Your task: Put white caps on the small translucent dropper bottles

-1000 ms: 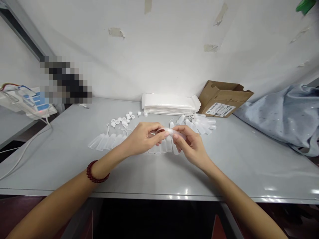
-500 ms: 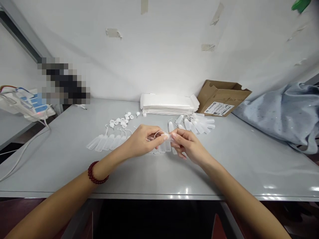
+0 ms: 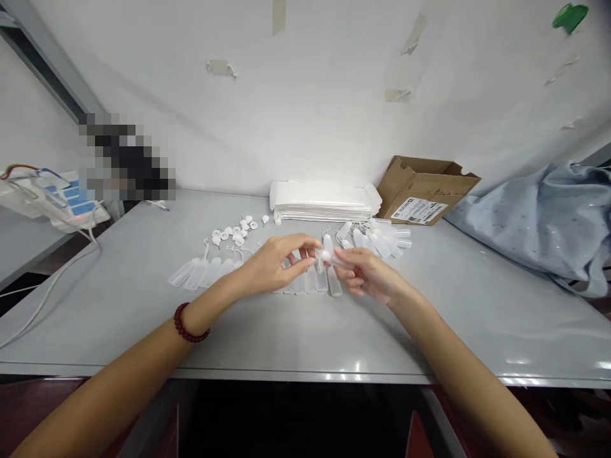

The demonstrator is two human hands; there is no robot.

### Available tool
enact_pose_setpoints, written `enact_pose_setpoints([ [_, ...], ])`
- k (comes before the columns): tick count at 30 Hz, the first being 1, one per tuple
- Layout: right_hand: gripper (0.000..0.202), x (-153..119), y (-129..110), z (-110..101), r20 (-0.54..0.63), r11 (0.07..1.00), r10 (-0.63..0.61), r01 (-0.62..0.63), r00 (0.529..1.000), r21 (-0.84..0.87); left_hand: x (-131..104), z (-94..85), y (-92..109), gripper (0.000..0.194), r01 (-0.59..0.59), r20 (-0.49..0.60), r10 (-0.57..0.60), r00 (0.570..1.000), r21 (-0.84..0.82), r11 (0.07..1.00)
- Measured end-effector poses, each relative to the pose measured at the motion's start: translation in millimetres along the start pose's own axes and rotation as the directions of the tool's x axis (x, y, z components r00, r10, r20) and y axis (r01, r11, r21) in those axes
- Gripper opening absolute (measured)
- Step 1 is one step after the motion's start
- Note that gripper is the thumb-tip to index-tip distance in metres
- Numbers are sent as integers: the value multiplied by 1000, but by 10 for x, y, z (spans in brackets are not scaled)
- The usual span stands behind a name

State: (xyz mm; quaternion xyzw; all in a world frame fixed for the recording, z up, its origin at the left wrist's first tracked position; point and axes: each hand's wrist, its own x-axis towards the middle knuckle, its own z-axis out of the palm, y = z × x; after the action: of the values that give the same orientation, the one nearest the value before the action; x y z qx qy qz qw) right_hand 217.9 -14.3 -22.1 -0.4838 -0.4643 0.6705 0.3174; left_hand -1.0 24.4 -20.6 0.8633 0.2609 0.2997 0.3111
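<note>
Lying at nine o'clock from the hands on the glossy grey table (image 3: 296,343), translucent white plastic sleeves (image 3: 195,273) with thin white loops make a slanting row. Toward ten o'clock, small round white plastic caps (image 3: 238,234) are scattered. The left hand (image 3: 267,264), with a dark red beaded bracelet (image 3: 188,324) on its wrist, has its grip spread, thumb and forefinger parted just beside a translucent white plastic piece (image 3: 326,256). At twelve o'clock stands a stack of flat white cardboard (image 3: 324,200). The right hand (image 3: 370,270), at three o'clock from the left, has its grip pinching the piece between thumb and fingers above more sleeves. Toward two o'clock come a fanned cluster of translucent sleeves (image 3: 382,242) and an open brown cardboard box (image 3: 424,191), then pale blue speckled cloth (image 3: 534,222).
</note>
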Motion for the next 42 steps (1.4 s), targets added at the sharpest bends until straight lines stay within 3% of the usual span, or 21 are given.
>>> enact_pose_setpoints([
  [1,35,22,7,-50,-122,992,-105,95,987,-84,7,-34,-36,29,49,-15,-49,999,7,999],
  [2,33,48,14,-116,-266,961,-226,170,937,-216,14,-73,-77,34,103,-49,-103,994,17,994],
  [3,31,76,21,-196,-408,906,-341,181,847,-382,22,-116,-121,37,167,-98,-163,982,35,985],
  [5,29,135,38,-379,-562,738,-541,32,626,-674,35,-208,-220,36,290,-217,-267,939,83,953],
  [6,32,162,48,-470,-590,652,-592,-103,550,-751,39,-254,-276,33,349,-278,-307,910,117,930],
  [7,35,186,59,-552,-589,573,-629,-210,507,-792,41,-297,-336,30,398,-330,-331,884,160,903],
  [9,40,224,88,-672,-555,438,-680,-342,479,-831,36,-371,-465,25,446,-370,-335,867,275,852],
  [11,43,245,116,-718,-518,347,-705,-401,485,-848,24,-420,-592,26,435,-355,-302,885,396,808],
  [16,40,228,120,-581,-444,306,-786,-354,429,-884,39,-412,-776,35,320,-209,-244,947,529,786],
  [18,33,190,91,-488,-397,323,-803,-235,445,-917,71,-362,-781,39,274,-131,-242,961,548,791],
  [19,29,164,74,-443,-369,337,-796,-155,479,-929,88,-331,-776,41,265,-97,-256,962,558,787],
  [21,23,101,39,-360,-305,382,-735,-1,606,-924,122,-270,-763,43,254,-33,-290,956,585,770],
  [24,20,7,-1,-258,-166,472,-490,100,856,-876,164,-204,-776,42,215,32,-302,953,630,746],
  [26,22,-39,-15,-206,-98,514,-338,97,936,-852,185,-184,-809,41,184,59,-285,957,636,749],
  [29,28,-80,-31,-159,-66,554,-248,86,967,-828,206,-181,-864,41,154,82,-256,963,611,776],
  [37,76,-78,-13,-183,102,553,-38,106,994,-826,212,-204,-871,47,171,83,-273,958,601,781],
  [42,72,-43,31,-194,84,495,-29,88,996,-865,228,-256,-824,52,207,124,-332,935,568,796],
])
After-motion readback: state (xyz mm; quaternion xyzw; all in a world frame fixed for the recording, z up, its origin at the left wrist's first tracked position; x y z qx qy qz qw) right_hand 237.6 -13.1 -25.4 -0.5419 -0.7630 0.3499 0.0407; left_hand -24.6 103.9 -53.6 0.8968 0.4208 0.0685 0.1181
